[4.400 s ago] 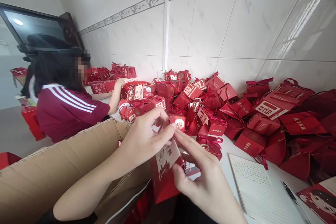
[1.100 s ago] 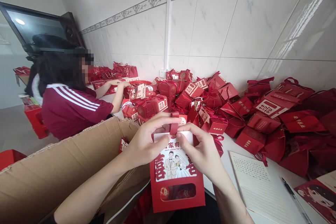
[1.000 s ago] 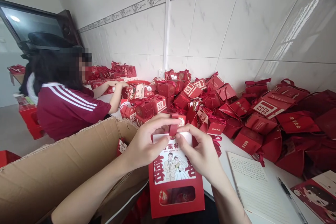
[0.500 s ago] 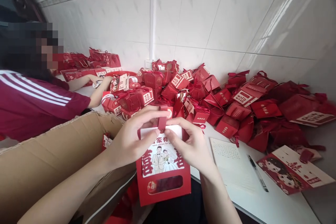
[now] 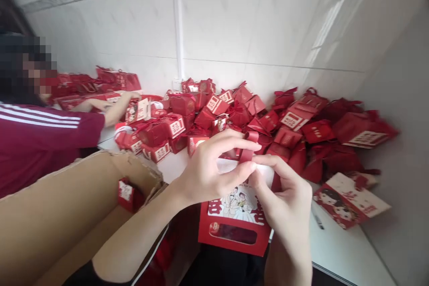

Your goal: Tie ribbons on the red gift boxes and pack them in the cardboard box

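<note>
A red gift box [image 5: 239, 210] with a printed wedding couple and a long window hangs upright in front of me, in both hands. My left hand [image 5: 214, 172] is closed at its top edge, thumb and fingers pinching by the dark red ribbon handle [image 5: 248, 152]. From the other side, my right hand [image 5: 284, 192] pinches the same top edge, its thumb close to my left thumb. The fingertips meet around the base of the ribbon. Part of the white printed front is hidden behind my hands.
An open cardboard carton [image 5: 67, 214] at lower left holds a small red box [image 5: 129, 194]. Many red gift boxes [image 5: 182, 105] are piled along the wall. A cartoon-printed box [image 5: 351, 203] and a pen [image 5: 317, 219] lie right. A co-worker [image 5: 50, 138] reaches over the table at left.
My hands and the gift box have moved right, and the view has turned, shifting the background left. My right hand now hides the notebook. The grip at the ribbon stays much the same.
</note>
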